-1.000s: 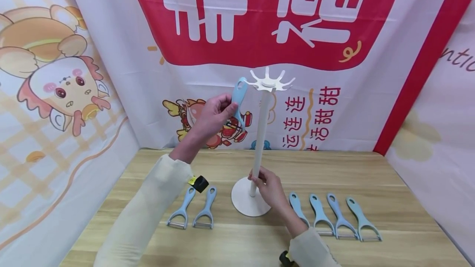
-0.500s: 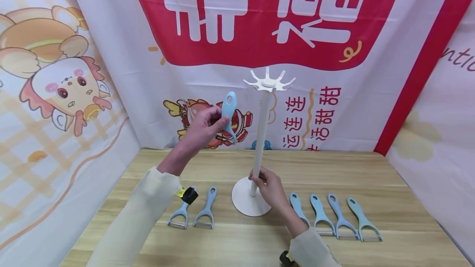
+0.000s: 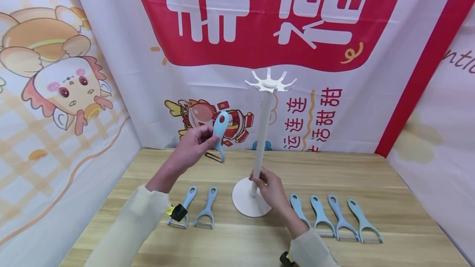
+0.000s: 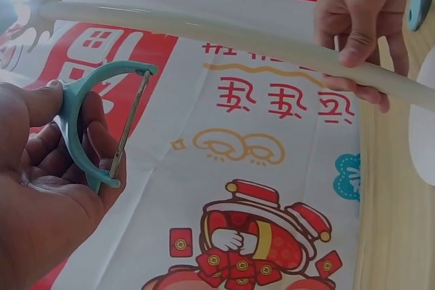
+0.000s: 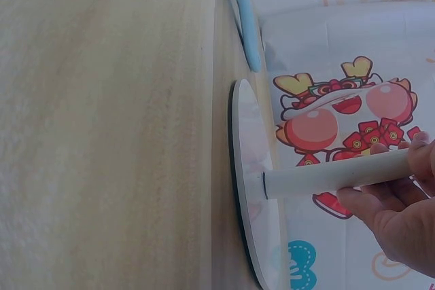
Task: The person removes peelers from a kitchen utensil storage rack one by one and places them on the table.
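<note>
My left hand [image 3: 193,145] pinches a light blue peeler [image 3: 220,126] by its handle, raised above the table to the left of a white stand. In the left wrist view the peeler's forked head [image 4: 71,117] and metal blade [image 4: 129,123] show clearly. The stand's pole [image 3: 262,143] rises from a round base [image 3: 248,207] to a ring of hooks [image 3: 269,84], on which nothing hangs. Low on the pole, just above the base, my right hand [image 3: 270,188] grips it with thumb and fingers, as the right wrist view also shows.
Two blue peelers [image 3: 208,207] lie left of the base, one partly behind my left wrist camera [image 3: 178,212]. Several more peelers [image 3: 339,217] lie in a row on the right, the nearest partly behind my right forearm. Printed cloth [image 3: 219,77] walls in the wooden table [image 3: 315,168].
My left hand has drawn the peeler away from the hooks, down and to the left, and its blade end has turned into sight. The right hand stays on the pole.
</note>
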`<state>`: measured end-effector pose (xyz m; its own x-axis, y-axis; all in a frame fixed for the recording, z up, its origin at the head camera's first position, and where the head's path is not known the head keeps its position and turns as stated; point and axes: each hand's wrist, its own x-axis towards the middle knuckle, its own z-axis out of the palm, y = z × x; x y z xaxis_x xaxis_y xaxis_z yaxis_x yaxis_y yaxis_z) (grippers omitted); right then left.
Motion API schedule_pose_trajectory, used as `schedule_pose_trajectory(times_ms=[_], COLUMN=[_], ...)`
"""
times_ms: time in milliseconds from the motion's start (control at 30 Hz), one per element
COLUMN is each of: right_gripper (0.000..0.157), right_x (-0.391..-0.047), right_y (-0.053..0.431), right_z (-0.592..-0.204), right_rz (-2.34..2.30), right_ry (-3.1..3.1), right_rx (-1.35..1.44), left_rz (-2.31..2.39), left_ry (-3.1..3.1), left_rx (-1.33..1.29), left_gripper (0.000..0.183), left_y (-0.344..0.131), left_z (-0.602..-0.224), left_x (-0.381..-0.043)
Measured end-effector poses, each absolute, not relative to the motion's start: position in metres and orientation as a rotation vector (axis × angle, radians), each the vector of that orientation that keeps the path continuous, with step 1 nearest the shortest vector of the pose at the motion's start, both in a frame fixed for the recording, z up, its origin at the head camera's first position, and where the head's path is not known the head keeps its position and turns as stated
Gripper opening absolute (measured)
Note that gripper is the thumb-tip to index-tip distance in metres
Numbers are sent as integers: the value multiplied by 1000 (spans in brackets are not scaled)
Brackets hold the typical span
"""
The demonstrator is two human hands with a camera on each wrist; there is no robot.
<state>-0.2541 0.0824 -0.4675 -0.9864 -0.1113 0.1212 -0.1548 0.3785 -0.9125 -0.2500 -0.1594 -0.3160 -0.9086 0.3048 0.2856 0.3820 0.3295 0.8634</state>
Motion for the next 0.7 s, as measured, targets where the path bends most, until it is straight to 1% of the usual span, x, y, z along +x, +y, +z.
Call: schedule_pose_trajectory(times_ms=[433,700], right_gripper=[12,9], right_x=[-255,-254], right_y=[83,83], right_z=[-466,-466], right_rz=[1706,1713], right_ry=[-2578,-2586], right_rx=[237,231], left_rz=[-1696,-1729], left_ry=[-2532,-2605], left_rx=[-600,-499], left_gripper=[24,24], left_y=[-180,-194], left_z=[-343,-364], left_x=[-240,-229])
